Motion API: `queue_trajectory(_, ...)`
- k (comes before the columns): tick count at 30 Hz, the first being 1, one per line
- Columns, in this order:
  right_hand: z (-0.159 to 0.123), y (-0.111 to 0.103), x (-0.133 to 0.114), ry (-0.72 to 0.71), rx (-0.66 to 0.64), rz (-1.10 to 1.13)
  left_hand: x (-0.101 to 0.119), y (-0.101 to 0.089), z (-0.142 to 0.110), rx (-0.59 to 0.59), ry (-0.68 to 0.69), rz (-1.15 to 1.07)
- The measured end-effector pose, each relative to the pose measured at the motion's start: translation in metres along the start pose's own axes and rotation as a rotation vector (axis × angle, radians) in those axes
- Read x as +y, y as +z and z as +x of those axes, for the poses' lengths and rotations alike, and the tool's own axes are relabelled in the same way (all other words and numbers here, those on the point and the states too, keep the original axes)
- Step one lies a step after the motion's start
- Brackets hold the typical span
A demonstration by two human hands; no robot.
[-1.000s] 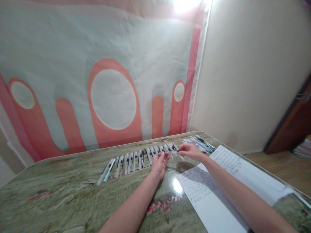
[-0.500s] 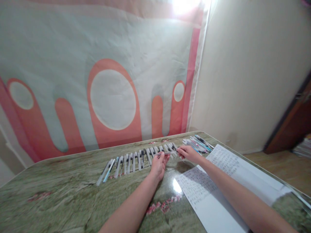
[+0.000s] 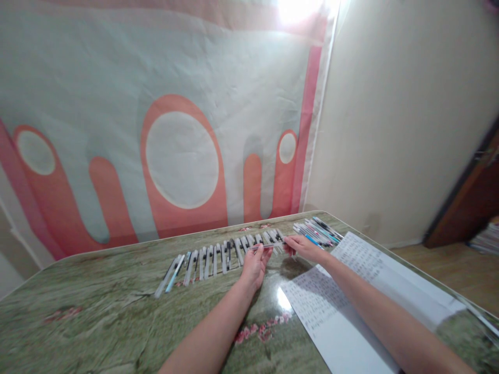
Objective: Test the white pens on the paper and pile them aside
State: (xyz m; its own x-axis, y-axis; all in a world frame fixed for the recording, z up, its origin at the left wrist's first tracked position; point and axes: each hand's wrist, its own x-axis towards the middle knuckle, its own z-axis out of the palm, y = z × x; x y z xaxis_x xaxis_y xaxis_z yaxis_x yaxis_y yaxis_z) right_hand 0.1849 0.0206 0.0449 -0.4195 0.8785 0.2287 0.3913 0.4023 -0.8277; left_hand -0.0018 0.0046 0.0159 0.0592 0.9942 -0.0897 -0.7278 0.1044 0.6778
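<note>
Between my two hands a slim clear pen [image 3: 275,245] is held level above the table. My left hand [image 3: 256,265] pinches its left end with the thumb on top. The fingers of my right hand [image 3: 298,244] close round its right, dark end. Just behind my hands runs a row of pens [image 3: 214,259], mostly clear or white with dark parts, laid side by side. A light blue pen [image 3: 175,274] lies near the row's left end. To the right of my right hand is a loose pile of pens [image 3: 322,231] in mixed colours.
Handwritten sheets of paper [image 3: 312,306] lie under and beside my right forearm. The green marbled table [image 3: 97,311] has a rounded far right corner. Behind it hangs a printed backdrop [image 3: 179,161], beside a plain wall [image 3: 382,114]. A brown door [image 3: 463,192] stands at the right.
My right hand has shifted very slightly, and a bright blue pen in the pile now shows beside it. Both hands keep hold of the clear pen; the left hand is nearly still.
</note>
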Motion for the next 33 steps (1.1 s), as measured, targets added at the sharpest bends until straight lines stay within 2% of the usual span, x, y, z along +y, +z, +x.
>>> queue_trajectory(6,-0.0005,-0.0013,-0.001,-0.082,0.015,-0.029,0.0017,0.0016,-0.0007,-0.032,0.005,0.013)
queue_trajectory(10,-0.0002,-0.0019,-0.0013,-0.056,-0.022,-0.015,0.0021,0.0036,-0.0022,-0.02,-0.007,0.024)
queue_trajectory(19,-0.0008,0.0003,-0.0032,-0.014,-0.016,-0.016,0.0004,0.0015,-0.0015,-0.017,-0.005,0.016)
queue_trajectory(23,-0.0016,-0.0012,-0.002,-0.039,0.015,0.027,-0.0004,-0.0005,0.0006,-0.012,-0.005,0.002)
queue_trajectory(28,-0.0015,-0.0031,-0.0029,-0.038,-0.016,-0.049,0.0008,0.0015,-0.0017,-0.007,-0.017,0.007)
queue_trajectory(33,-0.0018,-0.0013,-0.0049,-0.039,0.009,0.02,0.0006,0.0018,-0.0023,0.004,-0.018,0.012)
